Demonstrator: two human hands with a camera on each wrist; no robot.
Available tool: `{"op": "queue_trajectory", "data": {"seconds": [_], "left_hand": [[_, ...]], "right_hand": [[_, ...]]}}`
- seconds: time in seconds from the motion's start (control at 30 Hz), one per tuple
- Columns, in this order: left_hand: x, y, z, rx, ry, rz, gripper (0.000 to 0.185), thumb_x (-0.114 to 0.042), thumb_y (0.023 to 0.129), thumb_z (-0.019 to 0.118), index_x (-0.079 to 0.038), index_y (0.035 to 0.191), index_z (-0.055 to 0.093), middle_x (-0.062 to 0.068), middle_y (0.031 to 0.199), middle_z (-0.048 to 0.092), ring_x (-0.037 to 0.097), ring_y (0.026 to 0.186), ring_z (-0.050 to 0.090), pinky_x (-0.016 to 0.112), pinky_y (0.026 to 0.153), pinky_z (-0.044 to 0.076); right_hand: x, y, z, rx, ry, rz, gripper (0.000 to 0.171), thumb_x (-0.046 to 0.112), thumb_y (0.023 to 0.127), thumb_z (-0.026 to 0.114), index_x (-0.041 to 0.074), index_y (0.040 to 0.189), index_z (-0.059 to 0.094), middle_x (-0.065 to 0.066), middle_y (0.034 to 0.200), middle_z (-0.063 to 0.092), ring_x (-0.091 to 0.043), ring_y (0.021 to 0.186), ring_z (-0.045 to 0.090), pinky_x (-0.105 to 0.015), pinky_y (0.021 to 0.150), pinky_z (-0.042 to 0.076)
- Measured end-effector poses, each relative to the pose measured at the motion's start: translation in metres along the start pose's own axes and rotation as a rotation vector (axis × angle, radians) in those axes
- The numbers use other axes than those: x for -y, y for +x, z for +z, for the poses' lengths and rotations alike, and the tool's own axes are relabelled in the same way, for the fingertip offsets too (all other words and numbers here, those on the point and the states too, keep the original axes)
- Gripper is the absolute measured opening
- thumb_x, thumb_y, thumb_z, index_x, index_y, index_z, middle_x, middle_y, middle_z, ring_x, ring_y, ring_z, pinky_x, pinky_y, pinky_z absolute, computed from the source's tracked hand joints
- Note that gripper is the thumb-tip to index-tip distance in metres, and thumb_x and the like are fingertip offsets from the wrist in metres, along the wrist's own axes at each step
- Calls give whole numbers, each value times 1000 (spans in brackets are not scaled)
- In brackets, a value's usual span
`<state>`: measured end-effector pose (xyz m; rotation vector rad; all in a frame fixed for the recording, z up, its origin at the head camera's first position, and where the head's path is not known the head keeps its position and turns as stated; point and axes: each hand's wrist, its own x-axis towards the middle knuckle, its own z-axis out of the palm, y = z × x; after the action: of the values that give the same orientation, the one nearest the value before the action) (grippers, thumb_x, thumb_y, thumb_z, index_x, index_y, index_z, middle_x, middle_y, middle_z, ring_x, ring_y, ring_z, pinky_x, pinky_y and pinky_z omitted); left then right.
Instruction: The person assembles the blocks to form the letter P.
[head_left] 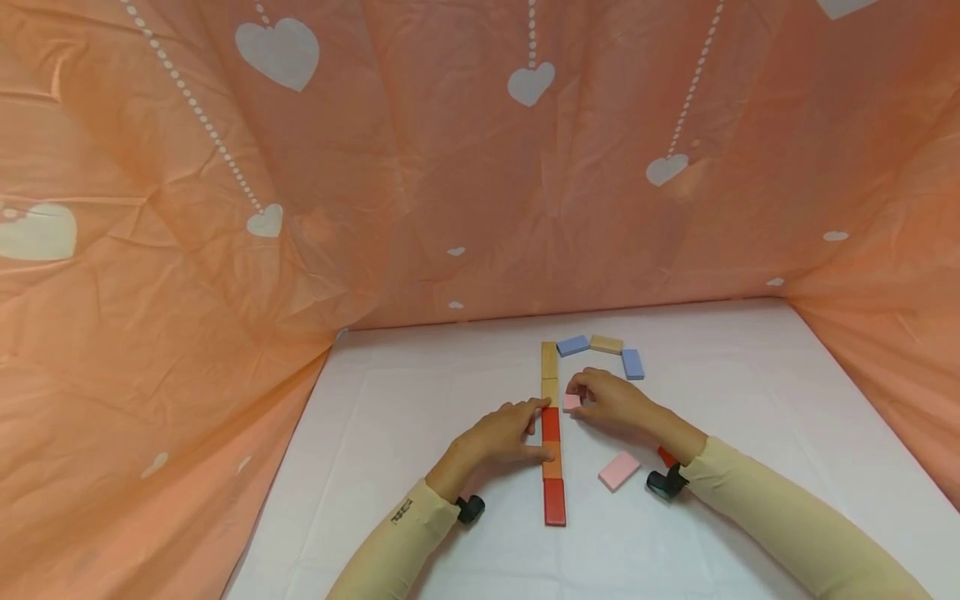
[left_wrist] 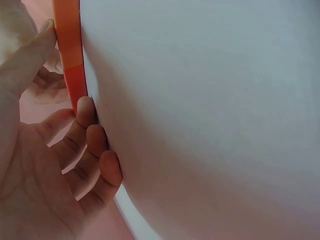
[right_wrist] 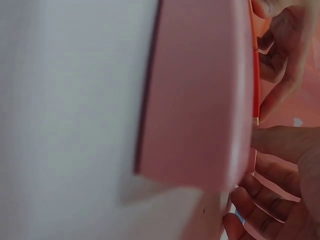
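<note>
A straight column of flat blocks lies on the white table, from a wooden block (head_left: 550,360) at the far end through a red block (head_left: 551,423) and an orange block (head_left: 552,462) to a near red block (head_left: 555,502). My left hand (head_left: 506,429) rests along its left side, index fingertip near the second wooden block (head_left: 551,390) and thumb on the orange one. Just right of the column, my right hand (head_left: 618,406) pinches a pink block (head_left: 572,403) between thumb and fingers. Another pink block (head_left: 619,471) lies nearer, large in the right wrist view.
Beyond my right hand, a blue block (head_left: 573,345), a wooden block (head_left: 606,343) and another blue block (head_left: 633,364) curve rightward from the column's top. Part of a red block (head_left: 667,457) shows beside my right wrist. An orange curtain (head_left: 420,167) with hearts surrounds the table.
</note>
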<state>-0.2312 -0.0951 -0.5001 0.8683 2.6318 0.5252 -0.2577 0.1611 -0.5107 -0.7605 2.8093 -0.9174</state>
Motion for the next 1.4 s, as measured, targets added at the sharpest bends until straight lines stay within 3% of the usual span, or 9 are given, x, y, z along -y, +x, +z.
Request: {"op": "queue_trajectory", "data": {"seconds": [0.77,0.93,1.1,1.4], "left_hand": [[-1,1,0,7,-7,-8,92,-55,90,84,-15,163,44,-8,98,54,9,91,50,26,76,43],[0,1,-1,7,-4,-3,92,-54,90,84,-14,163,44,-8,98,54,9,90,50,26,76,43],[1,1,-1,11,1,-4,91,-53,91,84,-14,163,44,-8,98,54,10,91,50,27,77,43],[0,1,0,19,-9,-21,92,-52,90,85,-15,163,44,-8,98,54,10,93,50,27,78,43]], "right_hand": [[4,3,2,7,-22,-29,22,17,93,82,11,112,72,0,99,64,-16,90,58,-40,84,53],[5,3,-1,19,-2,-19,29,18,94,83,9,118,71,-2,105,66,-19,94,61,-42,87,54],[3,-5,-7,0,-6,-2,31,19,95,82,8,121,71,-4,109,67,-23,101,63,-46,92,55],[-9,-37,-18,35,33,-44,26,19,97,81,9,120,73,2,108,68,-17,100,61,-39,92,55]]}}
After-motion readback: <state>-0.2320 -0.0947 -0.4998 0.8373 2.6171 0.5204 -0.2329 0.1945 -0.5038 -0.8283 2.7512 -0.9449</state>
